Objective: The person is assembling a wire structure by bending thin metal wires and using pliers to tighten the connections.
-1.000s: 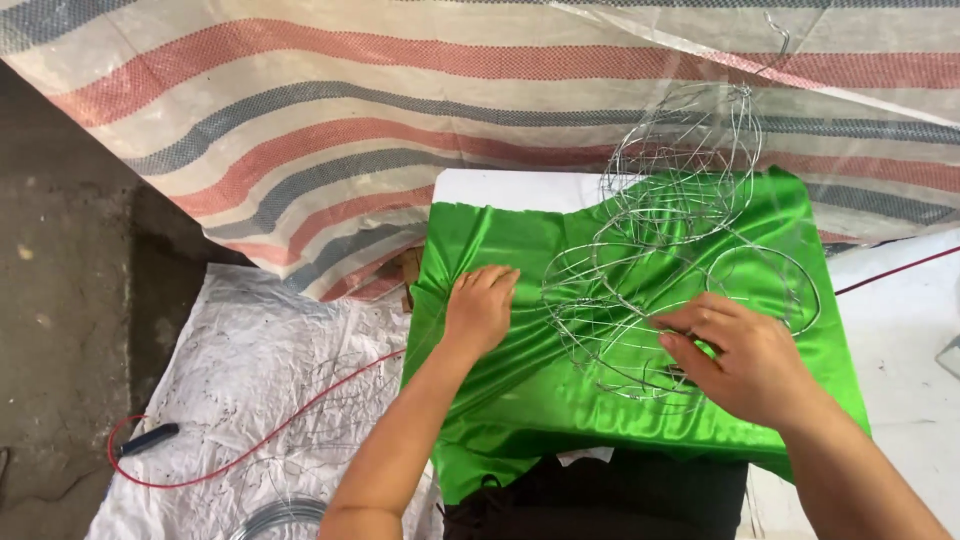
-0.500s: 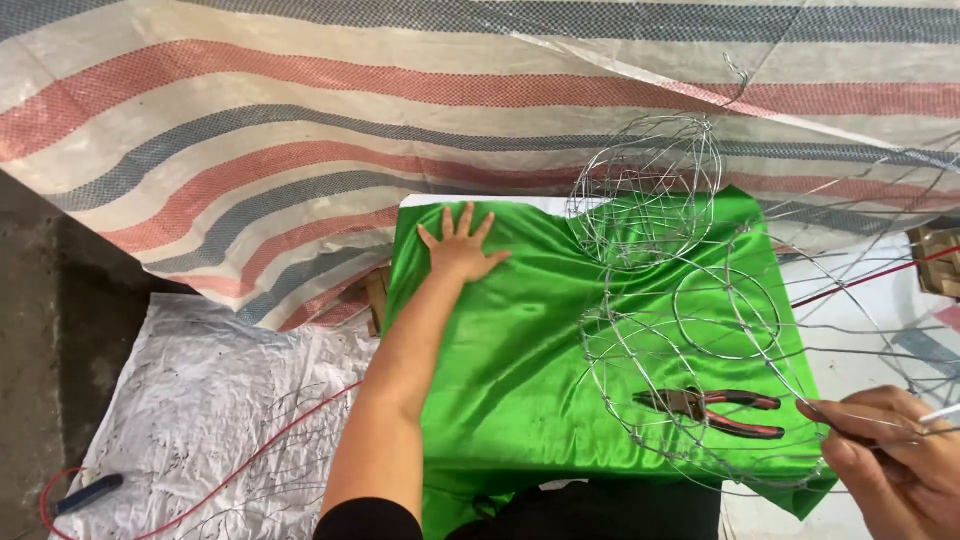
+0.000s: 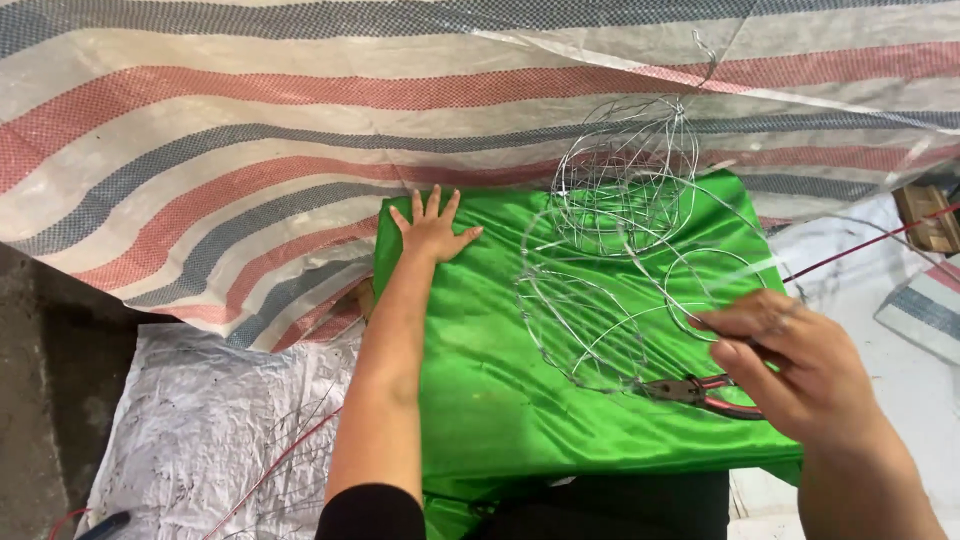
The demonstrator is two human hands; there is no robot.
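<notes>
Closest to me, just under my right hand (image 3: 790,365), lie the pliers (image 3: 700,390) with red and black handles, flat on the green satin cloth (image 3: 480,370). That hand hovers above them with fingers curled, and it seems to pinch a strand of the wire frame (image 3: 600,300), though the wire is too thin there to be sure. The frame spreads from my right fingers away toward a rounded wire cage (image 3: 625,175) standing at the cloth's far edge. My left hand (image 3: 430,230) is farther out, fully open, fingers spread, palm pressed flat on the cloth's far left corner, holding nothing. I judge the slick cloth could slide or bunch if my left palm eases off, and the springy wire could snag the satin or tip the cage if I tug it. Beyond both hands hangs a striped tarp (image 3: 250,150), red, blue and white bands; no labels show. Far right of my right hand sits a small brown box (image 3: 925,215), unmarked as far as I can tell
</notes>
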